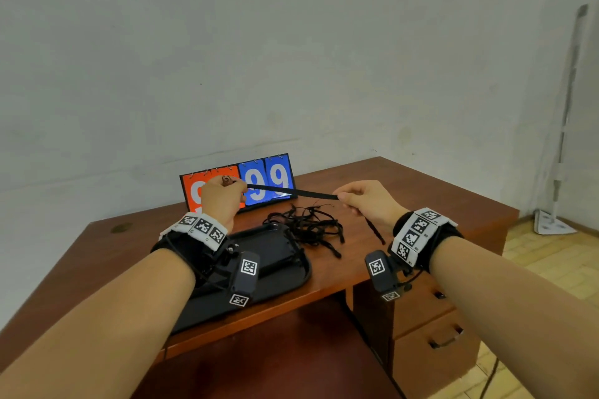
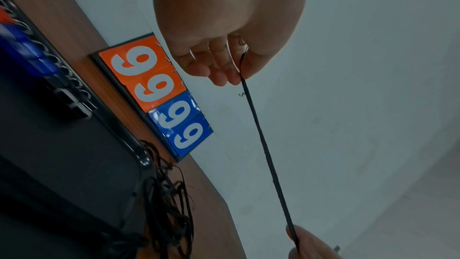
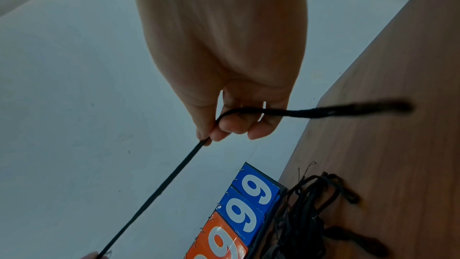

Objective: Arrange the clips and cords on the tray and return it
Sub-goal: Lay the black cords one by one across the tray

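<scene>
- The tray (image 1: 291, 272), black and shallow, lies on the left part of the brown table (image 1: 437, 197), its near edge at the table's front; the left forearm and wrist camera cover much of it.
- In the left wrist view, clips (image 2: 72, 94) sit in a row along the tray's far rim, blurred and hard to count.
- The left hand (image 1: 222, 201) is raised above the table in front of the scoreboard (image 1: 259, 185). Its grip is clamped on one end of a black cord (image 1: 291, 192), pinched between thumb and fingertips (image 2: 225, 78).
- The scoreboard stands at the back of the table by the wall, showing orange and blue cards with white 9s.
- The cord runs taut and nearly level from the left hand to the right, in the air above the table.
- A tangled pile of cords (image 1: 308, 225) lies on the table just right of the tray, touching its far right corner.
- The right hand (image 1: 366, 201) is raised well right of the left. Its grip is pinched on the cord, whose loose tail (image 3: 348, 111) curls past the fingers and hangs down.
</scene>
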